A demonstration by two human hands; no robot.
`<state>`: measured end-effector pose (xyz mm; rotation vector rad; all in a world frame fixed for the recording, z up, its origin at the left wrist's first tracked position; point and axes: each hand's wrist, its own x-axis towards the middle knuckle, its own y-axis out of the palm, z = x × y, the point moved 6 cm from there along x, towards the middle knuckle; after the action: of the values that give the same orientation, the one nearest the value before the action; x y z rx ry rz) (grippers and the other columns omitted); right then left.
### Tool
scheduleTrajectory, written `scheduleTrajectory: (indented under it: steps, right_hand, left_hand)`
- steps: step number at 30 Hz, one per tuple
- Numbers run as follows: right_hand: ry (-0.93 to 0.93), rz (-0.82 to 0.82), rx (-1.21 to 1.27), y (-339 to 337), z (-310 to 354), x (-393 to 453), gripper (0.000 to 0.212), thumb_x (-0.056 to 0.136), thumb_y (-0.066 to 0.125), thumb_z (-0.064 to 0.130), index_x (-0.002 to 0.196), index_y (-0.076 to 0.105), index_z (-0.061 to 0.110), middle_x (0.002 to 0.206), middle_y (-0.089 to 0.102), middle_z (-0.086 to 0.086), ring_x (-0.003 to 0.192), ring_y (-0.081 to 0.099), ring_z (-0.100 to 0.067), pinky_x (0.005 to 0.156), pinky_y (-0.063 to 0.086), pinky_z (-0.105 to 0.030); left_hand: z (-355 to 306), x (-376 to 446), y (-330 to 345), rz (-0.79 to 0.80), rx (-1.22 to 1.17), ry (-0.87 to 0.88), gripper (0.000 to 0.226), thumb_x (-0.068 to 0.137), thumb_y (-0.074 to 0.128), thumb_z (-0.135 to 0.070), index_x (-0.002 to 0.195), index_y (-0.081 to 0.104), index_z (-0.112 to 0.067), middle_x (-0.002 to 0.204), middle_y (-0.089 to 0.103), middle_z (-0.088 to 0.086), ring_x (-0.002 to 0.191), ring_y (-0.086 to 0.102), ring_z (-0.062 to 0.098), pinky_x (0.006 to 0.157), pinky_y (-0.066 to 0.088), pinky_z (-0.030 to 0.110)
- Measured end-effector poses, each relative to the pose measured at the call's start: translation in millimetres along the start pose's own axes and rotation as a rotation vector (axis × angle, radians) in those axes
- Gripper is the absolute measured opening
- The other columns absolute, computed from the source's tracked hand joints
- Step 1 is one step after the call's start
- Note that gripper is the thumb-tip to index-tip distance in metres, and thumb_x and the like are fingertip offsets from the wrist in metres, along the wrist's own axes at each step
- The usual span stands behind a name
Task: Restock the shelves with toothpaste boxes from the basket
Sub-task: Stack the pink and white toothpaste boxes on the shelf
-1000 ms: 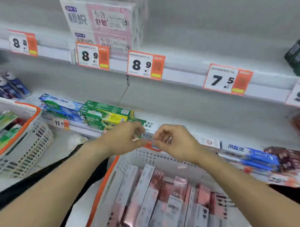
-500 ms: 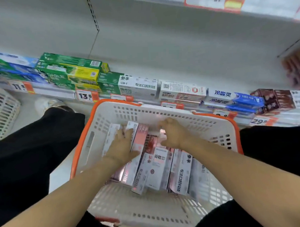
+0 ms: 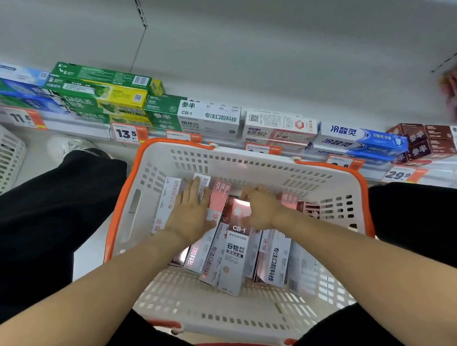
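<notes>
Reaching now into white orange-rimmed plastic basket from shelf edge: left hand flat, fingers spread on pink-white cardboard toothpaste boxes; right hand beside it, curled over box end, grasp starting.

Both forearms bare, no sleeves visible up to the frame edge. No rings, watch or bracelets on left hand or right hand. Loose black trousers on both legs. One white-grey sneaker showing, blurred.
</notes>
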<state>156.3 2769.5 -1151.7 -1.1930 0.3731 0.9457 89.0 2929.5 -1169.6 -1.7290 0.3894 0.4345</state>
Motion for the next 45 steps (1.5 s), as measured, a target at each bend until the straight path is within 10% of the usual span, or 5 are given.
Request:
scheduleTrajectory:
  steps: [13, 25, 32, 38, 45]
  right_hand:
    - [0.154, 0.125, 0.792, -31, -63, -40, 0.072, 0.063, 0.091, 0.000, 0.123, 0.061, 0.024, 0.134, 0.049, -0.002, 0.126, 0.053, -0.024, 0.101, 0.052, -0.043]
    - [0.077, 0.131, 1.093, -63, -97, -55, 0.077, 0.072, 0.079, -0.015, 0.139, 0.048, 0.005, 0.130, 0.062, -0.022, 0.102, 0.073, -0.028, 0.078, 0.060, -0.031]
    - [-0.097, 0.156, 1.125, -99, -67, -73, 0.065, 0.063, 0.088, 0.011, 0.123, 0.064, 0.009, 0.118, 0.066, -0.024, 0.111, 0.065, -0.031, 0.103, 0.052, -0.039]
    - [-0.100, -0.233, 1.012, -136, -29, -86, 0.041, 0.062, 0.093, 0.028, 0.087, 0.074, 0.001, 0.091, 0.078, -0.013, 0.084, 0.075, -0.025, 0.088, 0.059, -0.050]
    - [-0.102, -0.757, 0.638, -172, 5, -128, 0.052, 0.056, 0.083, 0.070, 0.069, 0.067, 0.022, 0.056, 0.065, 0.008, 0.052, 0.059, 0.002, 0.055, 0.048, -0.020]
  left_hand:
    - [-39, -11, 35, 0.190, -0.240, -0.016, 0.118, 0.083, 0.078, -0.034, 0.157, -0.011, -0.011, 0.154, 0.024, 0.022, 0.139, 0.039, 0.035, 0.111, 0.040, 0.038]
    - [-40, -7, -2, 0.358, -0.750, -0.210, 0.061, 0.053, 0.094, -0.024, 0.103, 0.059, -0.020, 0.094, 0.067, -0.007, 0.088, 0.066, 0.010, 0.069, 0.055, 0.021]
    - [-81, -24, -64, 0.466, -1.295, 0.044, 0.058, 0.080, 0.080, -0.008, 0.132, 0.056, -0.019, 0.124, 0.071, 0.006, 0.119, 0.066, 0.022, 0.103, 0.048, 0.042]
    - [-101, -31, -83, 0.303, -1.576, 0.031, 0.060, 0.066, 0.090, -0.041, 0.117, 0.073, -0.016, 0.122, 0.070, 0.017, 0.114, 0.067, 0.037, 0.104, 0.045, 0.061]
    - [-103, -31, -109, 0.072, -1.712, -0.068, 0.059, 0.065, 0.089, -0.034, 0.115, 0.070, -0.010, 0.118, 0.069, 0.024, 0.109, 0.066, 0.045, 0.098, 0.046, 0.068]
